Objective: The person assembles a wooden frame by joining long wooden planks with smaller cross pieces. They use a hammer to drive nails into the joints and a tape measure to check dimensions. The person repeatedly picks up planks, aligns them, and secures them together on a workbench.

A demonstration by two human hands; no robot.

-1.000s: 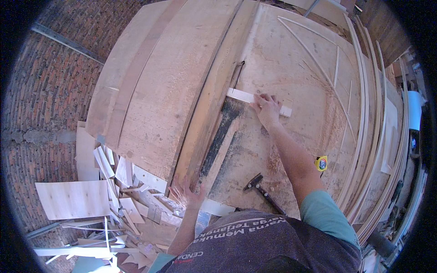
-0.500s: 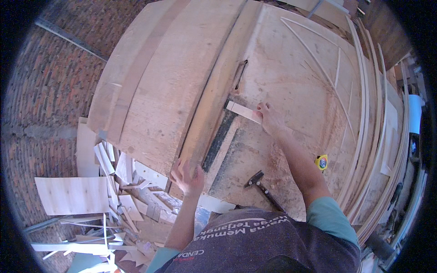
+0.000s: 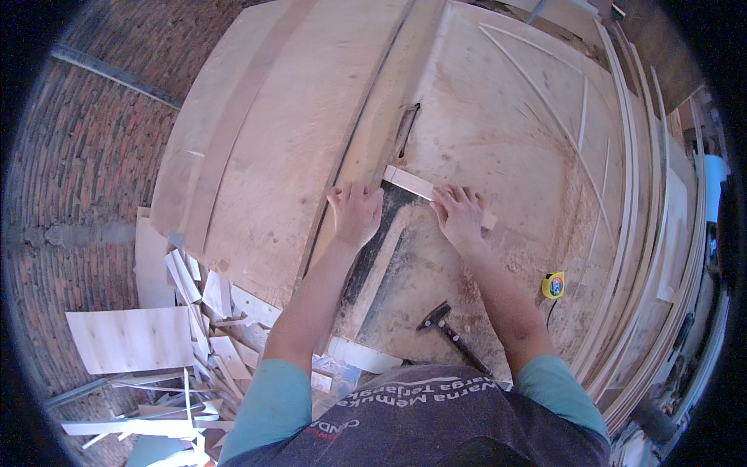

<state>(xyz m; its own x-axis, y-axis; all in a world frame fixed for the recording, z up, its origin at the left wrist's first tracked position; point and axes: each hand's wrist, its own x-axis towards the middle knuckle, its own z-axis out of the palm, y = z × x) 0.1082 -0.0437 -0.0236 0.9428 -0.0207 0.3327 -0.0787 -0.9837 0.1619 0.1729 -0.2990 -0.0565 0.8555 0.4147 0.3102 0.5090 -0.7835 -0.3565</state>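
Observation:
My right hand (image 3: 459, 214) is closed over a short pale wood strip (image 3: 408, 182), whose far end points left toward a long yellowish wooden rail (image 3: 377, 124). A bit of the strip shows again past my fingers on the right. My left hand (image 3: 358, 216) rests on the rail's right side, left of the strip, fingers slightly bent and apart, with nothing visible in it. Just beyond the strip is a narrow dark slot (image 3: 408, 131) in the wooden tabletop (image 3: 498, 101). Below the strip runs a black band (image 3: 364, 272) beside a lighter wood bar (image 3: 381, 265).
A hammer (image 3: 445, 327) lies near the front edge, and a yellow tape measure (image 3: 553, 285) sits to the right. Thin strips (image 3: 537, 89) lie far right, with long boards (image 3: 622, 202) along the right edge. Wood offcuts (image 3: 222, 342) pile up at lower left by a brick wall (image 3: 101, 171).
My left hand has moved forward along the rail from the near edge to beside the strip. My right hand stays at the strip, a little lower and with its fingers further over it.

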